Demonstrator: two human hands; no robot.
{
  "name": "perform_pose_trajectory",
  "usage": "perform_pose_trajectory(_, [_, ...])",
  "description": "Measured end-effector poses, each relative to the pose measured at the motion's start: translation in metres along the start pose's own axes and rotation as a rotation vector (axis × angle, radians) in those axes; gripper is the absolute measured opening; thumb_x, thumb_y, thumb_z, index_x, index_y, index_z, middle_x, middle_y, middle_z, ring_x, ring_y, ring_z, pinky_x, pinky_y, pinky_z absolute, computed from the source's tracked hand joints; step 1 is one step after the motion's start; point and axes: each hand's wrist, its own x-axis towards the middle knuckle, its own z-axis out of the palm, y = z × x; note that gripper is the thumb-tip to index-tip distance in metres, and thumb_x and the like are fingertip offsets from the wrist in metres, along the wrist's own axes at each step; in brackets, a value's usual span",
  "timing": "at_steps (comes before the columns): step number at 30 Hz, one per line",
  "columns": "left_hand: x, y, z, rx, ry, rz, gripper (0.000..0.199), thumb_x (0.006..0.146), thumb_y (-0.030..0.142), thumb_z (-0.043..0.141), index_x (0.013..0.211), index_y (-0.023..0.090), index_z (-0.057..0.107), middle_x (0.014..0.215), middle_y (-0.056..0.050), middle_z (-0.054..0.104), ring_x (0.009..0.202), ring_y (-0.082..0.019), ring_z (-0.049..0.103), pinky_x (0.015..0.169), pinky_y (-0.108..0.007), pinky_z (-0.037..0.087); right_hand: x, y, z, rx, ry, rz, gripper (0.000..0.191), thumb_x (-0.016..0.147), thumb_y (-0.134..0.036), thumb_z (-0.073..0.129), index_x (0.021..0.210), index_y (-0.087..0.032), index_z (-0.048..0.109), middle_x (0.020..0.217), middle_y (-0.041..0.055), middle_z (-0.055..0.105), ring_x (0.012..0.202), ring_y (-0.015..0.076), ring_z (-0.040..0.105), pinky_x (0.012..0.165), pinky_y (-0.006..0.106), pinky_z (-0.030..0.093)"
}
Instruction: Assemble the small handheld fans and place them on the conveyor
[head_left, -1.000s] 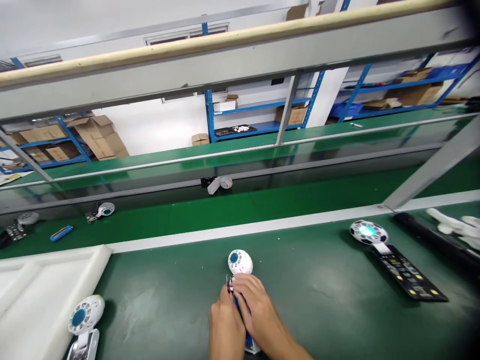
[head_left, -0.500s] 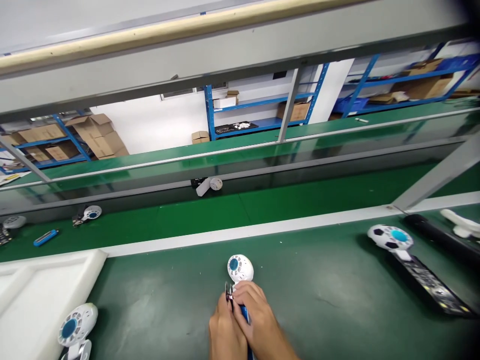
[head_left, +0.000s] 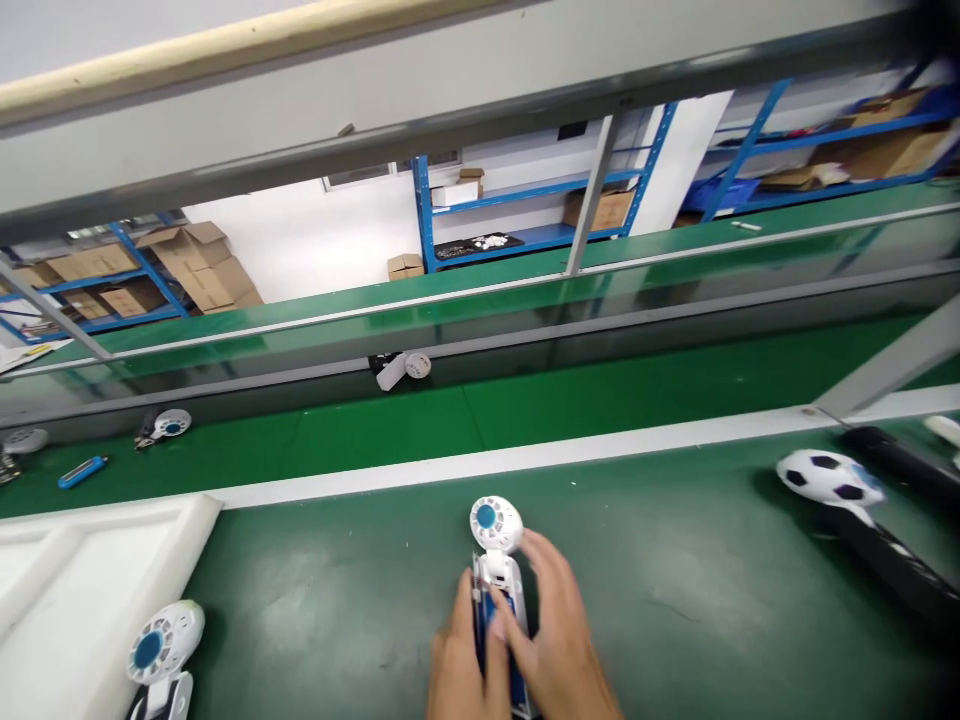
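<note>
In my head view, a little white fan (head_left: pixel 495 525) lies on the green bench (head_left: pixel 315 620), near me, in the middle. My left hand (head_left: pixel 459 665) grips its side. My right hand (head_left: pixel 559 640) is spread wide, thumb on the blue handle (head_left: pixel 496 610). A soccer-ball fan (head_left: pixel 829 478) lies far right, and another white fan (head_left: pixel 163 640) lies left.

The small fan (head_left: pixel 495 525) is glossy white plastic; the near bench mat (head_left: pixel 675 610) looks matt green rubber, the left tray (head_left: pixel 90 590) soft white foam, the far boxes (head_left: pixel 206 260) brown cardboard.
</note>
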Motion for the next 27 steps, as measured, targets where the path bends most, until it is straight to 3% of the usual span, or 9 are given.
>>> perform_pose_trajectory(2, [-0.007, -0.008, -0.001, 0.021, -0.002, 0.050, 0.054, 0.080, 0.040, 0.045, 0.126, 0.012, 0.047, 0.127, -0.017, 0.052, 0.119, -0.030, 0.047, 0.097, -0.042, 0.038, -0.010, 0.015, -0.001, 0.063, -0.098, 0.235, 0.053, 0.078, -0.039, 0.055, 0.122, -0.016, 0.039, 0.105, 0.0172, 0.060, 0.082, 0.0276, 0.065, 0.062, 0.037, 0.056])
perform_pose_trajectory(5, [-0.009, -0.025, -0.026, 0.152, 0.146, 0.114, 0.057, 0.081, 0.041, 0.045, 0.132, 0.015, 0.040, 0.137, -0.014, 0.041, 0.132, -0.031, 0.026, 0.107, -0.051, 0.018, -0.018, 0.027, -0.005, 0.341, -0.403, 0.375, 0.036, 0.078, -0.040, 0.052, 0.107, -0.019, 0.051, 0.084, 0.0088, 0.069, 0.066, 0.0230, 0.066, 0.059, 0.033, 0.055])
perform_pose_trajectory(8, [-0.009, -0.042, -0.087, 0.490, 0.459, -0.005, 0.057, 0.086, 0.043, 0.034, 0.132, 0.010, 0.035, 0.137, -0.019, 0.039, 0.133, -0.033, 0.022, 0.105, -0.056, 0.015, 0.002, 0.025, -0.011, 0.553, -0.588, 0.477, 0.027, 0.073, -0.041, 0.053, 0.089, -0.020, 0.056, 0.076, 0.0060, 0.071, 0.067, 0.0238, 0.067, 0.060, 0.033, 0.054])
perform_pose_trajectory(10, [-0.013, -0.053, -0.136, 0.749, 0.674, -0.210, 0.065, 0.084, 0.048, 0.029, 0.124, -0.001, 0.039, 0.127, -0.029, 0.045, 0.123, -0.040, 0.037, 0.099, -0.056, 0.027, 0.036, 0.022, -0.014, 0.549, -0.589, 0.537, 0.028, 0.069, -0.044, 0.052, 0.083, -0.020, 0.057, 0.068, 0.0043, 0.070, 0.061, 0.0251, 0.067, 0.052, 0.033, 0.052])
perform_pose_trajectory(13, [-0.030, -0.070, -0.195, 0.902, 0.617, -0.669, 0.064, 0.082, 0.049, 0.030, 0.118, -0.003, 0.041, 0.102, -0.028, 0.057, 0.098, -0.042, 0.055, 0.082, -0.049, 0.042, 0.108, 0.022, -0.014, 0.344, -0.476, 0.553, 0.022, 0.065, -0.038, 0.053, 0.072, -0.019, 0.061, 0.063, 0.0063, 0.070, 0.064, 0.0283, 0.067, 0.054, 0.034, 0.052])
perform_pose_trajectory(16, [-0.045, -0.088, -0.225, 0.745, 0.413, -0.854, 0.051, 0.079, 0.044, 0.036, 0.101, 0.000, 0.049, 0.091, -0.027, 0.058, 0.087, -0.041, 0.058, 0.075, -0.045, 0.044, 0.171, 0.024, -0.006, 0.282, -0.377, 0.551, 0.029, 0.071, -0.036, 0.052, 0.087, -0.014, 0.061, 0.079, 0.0152, 0.070, 0.077, 0.0327, 0.066, 0.067, 0.039, 0.052])
perform_pose_trajectory(18, [-0.048, -0.096, -0.231, 0.647, 0.359, -0.846, 0.040, 0.076, 0.041, 0.041, 0.086, 0.004, 0.053, 0.086, -0.027, 0.059, 0.085, -0.042, 0.059, 0.073, -0.045, 0.043, 0.190, 0.020, 0.003, 0.250, -0.325, 0.541, 0.044, 0.072, -0.037, 0.054, 0.104, -0.006, 0.056, 0.098, 0.0246, 0.065, 0.095, 0.0385, 0.061, 0.079, 0.047, 0.047])
perform_pose_trajectory(21, [-0.041, -0.093, -0.220, 0.504, 0.320, -0.737, 0.031, 0.074, 0.045, 0.043, 0.072, 0.015, 0.049, 0.073, -0.017, 0.061, 0.077, -0.035, 0.062, 0.069, -0.040, 0.045, 0.171, -0.001, 0.018, 0.279, -0.323, 0.452, 0.063, 0.069, -0.038, 0.060, 0.120, -0.005, 0.045, 0.121, 0.0282, 0.051, 0.118, 0.0402, 0.044, 0.094, 0.054, 0.036])
perform_pose_trajectory(27, [-0.003, -0.027, -0.120, 0.199, 0.188, -0.362, 0.032, 0.075, 0.053, 0.040, 0.082, 0.022, 0.040, 0.071, -0.003, 0.062, 0.070, -0.020, 0.063, 0.063, -0.027, 0.045, 0.070, -0.076, 0.039, 0.736, -0.623, 0.256, 0.075, 0.062, -0.046, 0.070, 0.123, -0.016, 0.041, 0.115, 0.0168, 0.060, 0.101, 0.0251, 0.060, 0.083, 0.039, 0.051])
